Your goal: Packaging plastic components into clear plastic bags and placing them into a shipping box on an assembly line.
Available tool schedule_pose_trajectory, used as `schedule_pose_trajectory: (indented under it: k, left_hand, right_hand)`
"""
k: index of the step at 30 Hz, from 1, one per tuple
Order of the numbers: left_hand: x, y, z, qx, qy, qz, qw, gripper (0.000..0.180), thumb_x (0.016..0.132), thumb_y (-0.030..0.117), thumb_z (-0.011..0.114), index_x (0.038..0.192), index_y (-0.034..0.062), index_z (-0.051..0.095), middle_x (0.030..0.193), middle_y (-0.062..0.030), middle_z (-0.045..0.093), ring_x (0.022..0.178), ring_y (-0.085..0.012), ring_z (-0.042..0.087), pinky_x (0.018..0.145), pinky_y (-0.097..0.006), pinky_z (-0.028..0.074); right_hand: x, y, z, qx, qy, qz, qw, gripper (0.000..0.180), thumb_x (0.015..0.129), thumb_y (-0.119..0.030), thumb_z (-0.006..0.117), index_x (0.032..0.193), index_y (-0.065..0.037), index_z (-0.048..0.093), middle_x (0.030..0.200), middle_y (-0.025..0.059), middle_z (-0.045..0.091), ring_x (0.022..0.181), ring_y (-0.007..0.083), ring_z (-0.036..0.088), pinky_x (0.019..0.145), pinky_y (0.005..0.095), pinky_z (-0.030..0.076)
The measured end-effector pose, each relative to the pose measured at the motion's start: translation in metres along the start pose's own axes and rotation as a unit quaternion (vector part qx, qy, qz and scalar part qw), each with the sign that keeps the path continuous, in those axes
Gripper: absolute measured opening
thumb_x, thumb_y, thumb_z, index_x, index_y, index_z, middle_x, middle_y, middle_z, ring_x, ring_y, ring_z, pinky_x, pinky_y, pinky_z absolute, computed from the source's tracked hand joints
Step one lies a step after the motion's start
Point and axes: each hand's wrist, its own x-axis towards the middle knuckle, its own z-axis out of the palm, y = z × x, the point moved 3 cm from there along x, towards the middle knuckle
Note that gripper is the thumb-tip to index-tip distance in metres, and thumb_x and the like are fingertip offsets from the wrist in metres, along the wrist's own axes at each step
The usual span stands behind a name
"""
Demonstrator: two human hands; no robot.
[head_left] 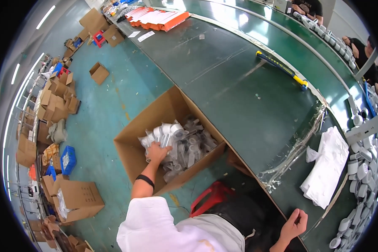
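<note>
A deep cardboard box (134,126) stands against the left edge of the dark table. Inside lie several grey and white rounded parts (193,145) in clear plastic bags. My left hand (157,152) reaches down into the box, its fingers closed round clear-bagged white parts (166,131) on top of the pile. Just over the table's near edge rests my right hand (295,224), fingers curled in and nothing visible in them. A folded white plastic sheet (326,168) lies on the table beyond it.
The dark table (222,84) bears a yellow-and-black tool (281,69) and orange-and-white folded cartons (157,19). Grey parts (361,176) crowd the conveyor at right, where other people (359,52) work. A red stool (210,197) is below; cartons (77,199) line the left.
</note>
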Motion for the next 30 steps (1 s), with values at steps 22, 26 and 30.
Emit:
schedule_pose_trajectory:
  k: [22,26,30]
  left_hand:
    - [0.161,-0.169,0.190,-0.048,-0.148,-0.069,0.985,0.076,0.075,0.052,0.068,0.132,0.0037,0.055,0.117,-0.0224,0.065,0.111,-0.0337,0.061,0.098,-0.044,0.045]
    - [0.135,-0.095,0.197,0.009,-0.129,-0.041,0.991,0.057,0.073,0.045,0.069,0.117,0.0083,0.068,0.119,-0.0208,0.065,0.115,-0.0343,0.060,0.100,-0.038,0.044]
    - [0.116,-0.043,0.114,-0.047,0.032,0.100,0.993,0.036,0.078,0.030,0.066,0.098,0.0011,0.073,0.092,-0.0192,0.071,0.087,-0.0325,0.069,0.079,-0.042,0.053]
  right_hand:
    - [-0.004,0.006,0.006,-0.079,0.043,-0.046,0.995,0.016,0.088,-0.013,0.061,0.085,0.002,0.057,0.074,0.0006,0.044,0.060,0.0099,0.035,0.052,0.0252,0.025]
    - [-0.004,-0.012,-0.001,-0.129,0.031,0.011,0.991,0.010,0.087,-0.005,0.058,0.080,0.002,0.056,0.073,0.0053,0.051,0.065,0.0155,0.046,0.059,0.0288,0.037]
    - [0.008,-0.023,0.007,-0.078,0.048,-0.009,0.996,0.002,0.076,0.000,0.062,0.075,-0.001,0.060,0.064,0.0033,0.050,0.055,0.0106,0.044,0.049,0.0257,0.035]
